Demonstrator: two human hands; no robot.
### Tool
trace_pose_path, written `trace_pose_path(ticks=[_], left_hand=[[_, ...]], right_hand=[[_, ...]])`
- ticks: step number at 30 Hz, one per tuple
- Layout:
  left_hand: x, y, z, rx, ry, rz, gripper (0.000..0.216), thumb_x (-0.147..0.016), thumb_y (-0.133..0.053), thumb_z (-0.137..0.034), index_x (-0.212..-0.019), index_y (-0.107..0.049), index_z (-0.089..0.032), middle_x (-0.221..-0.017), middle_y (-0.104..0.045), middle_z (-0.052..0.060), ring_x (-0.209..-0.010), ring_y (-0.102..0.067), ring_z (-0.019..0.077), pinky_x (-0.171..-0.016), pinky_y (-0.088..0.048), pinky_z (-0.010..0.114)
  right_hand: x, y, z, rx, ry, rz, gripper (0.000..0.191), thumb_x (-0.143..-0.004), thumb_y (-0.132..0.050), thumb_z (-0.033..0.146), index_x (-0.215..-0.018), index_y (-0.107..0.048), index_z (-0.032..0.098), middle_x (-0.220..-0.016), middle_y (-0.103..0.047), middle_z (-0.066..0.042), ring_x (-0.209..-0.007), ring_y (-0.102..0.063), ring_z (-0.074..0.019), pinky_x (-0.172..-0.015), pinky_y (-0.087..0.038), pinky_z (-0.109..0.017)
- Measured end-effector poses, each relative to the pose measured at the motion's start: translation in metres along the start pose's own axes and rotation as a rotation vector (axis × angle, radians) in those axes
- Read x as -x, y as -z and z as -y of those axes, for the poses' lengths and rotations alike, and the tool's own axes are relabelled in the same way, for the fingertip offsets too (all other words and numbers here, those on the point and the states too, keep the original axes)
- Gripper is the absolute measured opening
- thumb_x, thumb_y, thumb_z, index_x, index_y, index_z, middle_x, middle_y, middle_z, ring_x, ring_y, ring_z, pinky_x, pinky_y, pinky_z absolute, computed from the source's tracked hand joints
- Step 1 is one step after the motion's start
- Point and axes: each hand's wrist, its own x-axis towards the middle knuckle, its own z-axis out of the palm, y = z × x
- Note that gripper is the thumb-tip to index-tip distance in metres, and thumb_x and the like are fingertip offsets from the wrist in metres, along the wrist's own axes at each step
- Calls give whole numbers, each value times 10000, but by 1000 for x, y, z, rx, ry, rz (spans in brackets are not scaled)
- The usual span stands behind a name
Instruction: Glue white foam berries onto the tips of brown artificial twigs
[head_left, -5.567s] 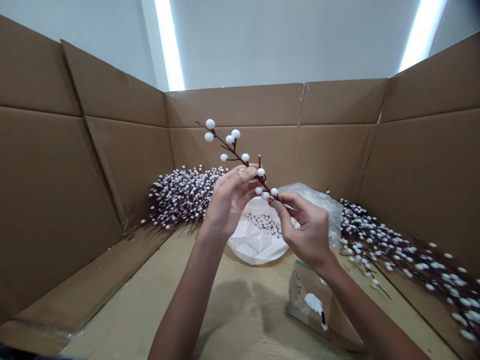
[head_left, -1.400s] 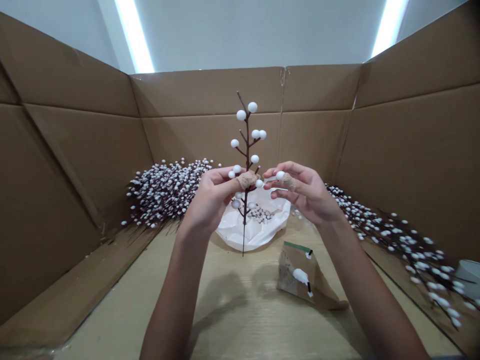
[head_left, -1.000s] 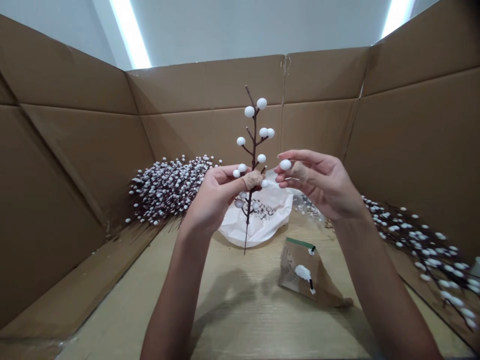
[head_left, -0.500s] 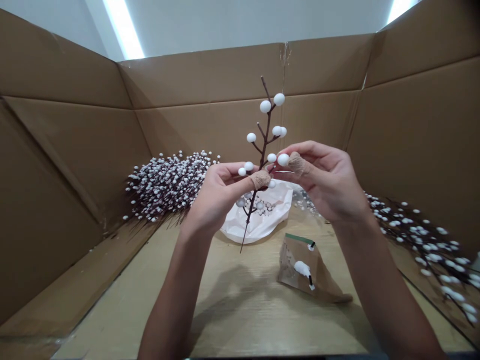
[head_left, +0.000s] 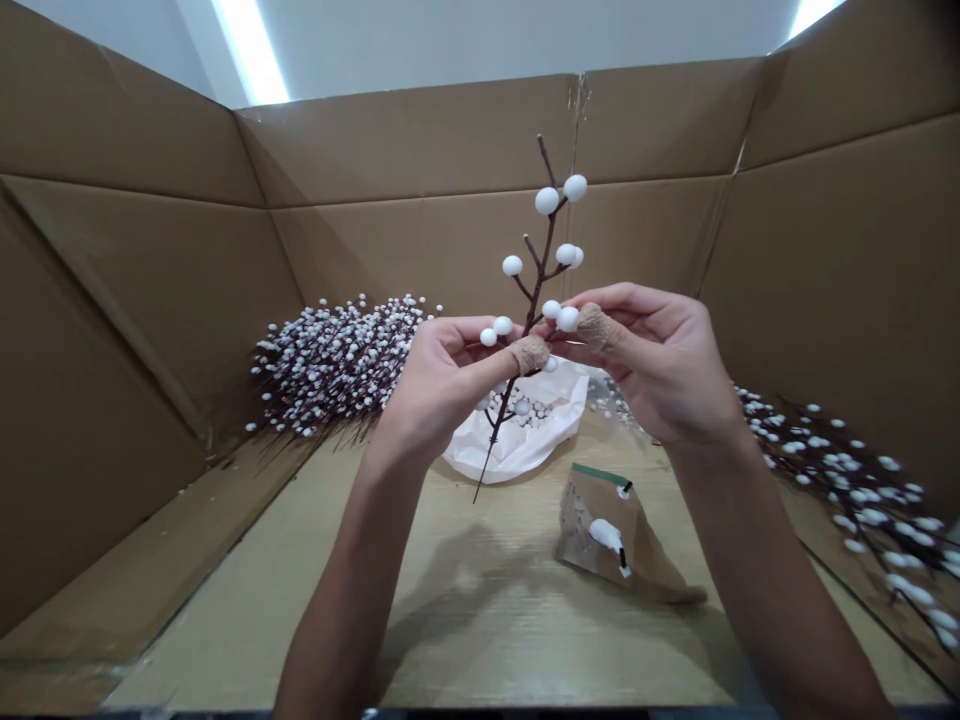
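You get white glare from a left light strip (head_left: 250, 50) and a right light strip (head_left: 816, 14) above the far cardboard wall (head_left: 420, 145). Soft shadows (head_left: 457, 580) dim the table (head_left: 247, 620) before you; your sprig (head_left: 541, 270) looks crisp, the berry stems (head_left: 911, 590) at right stretched and softer.

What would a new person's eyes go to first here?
Probably the brown twig with white balls, held up in the middle by the left hand, while the right hand pinches a single ball beside it. Next, perhaps, the big heap of twigs lying at the left, beyond the left hand.
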Motion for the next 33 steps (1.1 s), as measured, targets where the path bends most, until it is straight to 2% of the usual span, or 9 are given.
trace_pose_path(ticks=[9,17,33], left_hand=[[0,0,-4,-35,-7,7,150,-646,-782,-258,-723,-736,-138,-719,-695,46,-694,-623,152,-652,-504,260],[1,-1,-2,-85,-34,-8,150,-686,-752,-259,-682,-695,-120,-657,-653,35,-651,-608,138,-603,-495,238],[-1,1,1,-180,-76,-30,208,-692,-759,-316,-670,-691,-122,-633,-652,30,-599,-609,132,-533,-487,234]], right_hand=[[0,0,-5,27,-21,-7,113,-755,-741,302,-805,-707,207,-823,-720,-16,-807,-701,-177,-841,-584,-393],[0,-7,-13,16,-15,-53,114,-724,-767,285,-777,-717,197,-792,-729,-14,-779,-703,-168,-790,-601,-349],[-1,-6,-19,-15,-51,-39,103,-705,-781,277,-775,-741,213,-763,-733,-13,-737,-702,-158,-734,-601,-317]])
